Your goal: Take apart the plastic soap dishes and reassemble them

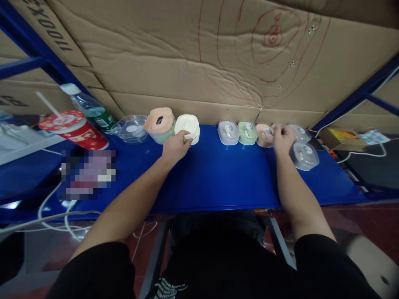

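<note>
My left hand (177,147) has its fingers closed on the near edge of a stack of cream lids (187,124) at the back of the blue table. Beside the stack, to the left, sits a peach holder with an oval hole (159,120) over clear and green containers. At the right, my right hand (284,139) is closed among small lidded containers; what its fingers grip is too hidden to name. Left of it stand a peach container (264,135), a green one (247,133) and a greyish one (228,133). A clear container (304,156) lies to its right.
A clear round lid (132,128), a plastic bottle (93,111) and a red cup with a straw (77,132) stand at the left. Cardboard (156,54) rises behind the blue table (218,178). An open carton (343,140) and white cables are at the right.
</note>
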A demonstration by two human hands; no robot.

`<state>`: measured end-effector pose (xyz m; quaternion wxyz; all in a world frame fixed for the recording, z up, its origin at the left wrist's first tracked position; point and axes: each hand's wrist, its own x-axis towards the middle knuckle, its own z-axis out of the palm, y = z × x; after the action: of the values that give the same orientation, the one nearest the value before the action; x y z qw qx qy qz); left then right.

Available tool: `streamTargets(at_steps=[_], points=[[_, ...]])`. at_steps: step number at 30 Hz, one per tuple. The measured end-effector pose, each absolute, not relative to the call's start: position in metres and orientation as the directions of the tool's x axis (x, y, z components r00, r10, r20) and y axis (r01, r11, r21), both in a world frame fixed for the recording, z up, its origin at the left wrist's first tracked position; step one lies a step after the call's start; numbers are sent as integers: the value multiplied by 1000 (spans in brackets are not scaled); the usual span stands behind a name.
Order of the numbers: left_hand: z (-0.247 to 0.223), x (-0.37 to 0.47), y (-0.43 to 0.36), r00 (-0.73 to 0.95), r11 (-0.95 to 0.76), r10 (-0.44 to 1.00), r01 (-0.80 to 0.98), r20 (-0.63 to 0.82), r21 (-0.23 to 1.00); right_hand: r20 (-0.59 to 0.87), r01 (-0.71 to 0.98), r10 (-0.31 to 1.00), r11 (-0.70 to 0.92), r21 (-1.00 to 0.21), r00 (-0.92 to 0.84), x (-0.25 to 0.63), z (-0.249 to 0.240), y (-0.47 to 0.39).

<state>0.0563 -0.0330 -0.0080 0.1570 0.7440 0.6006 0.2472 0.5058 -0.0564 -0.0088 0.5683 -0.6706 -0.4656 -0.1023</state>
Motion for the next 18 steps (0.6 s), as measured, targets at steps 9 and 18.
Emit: streamTargets(at_steps=[9,18], points=[[-2,61,-49,229,-414,901,708,367,573,619,748,775,483,-455,-124,393,-8,-92],[1,75,-70,757,-728,641,547,128,413,472,771,833,495,-401,-289,395,2,-95]])
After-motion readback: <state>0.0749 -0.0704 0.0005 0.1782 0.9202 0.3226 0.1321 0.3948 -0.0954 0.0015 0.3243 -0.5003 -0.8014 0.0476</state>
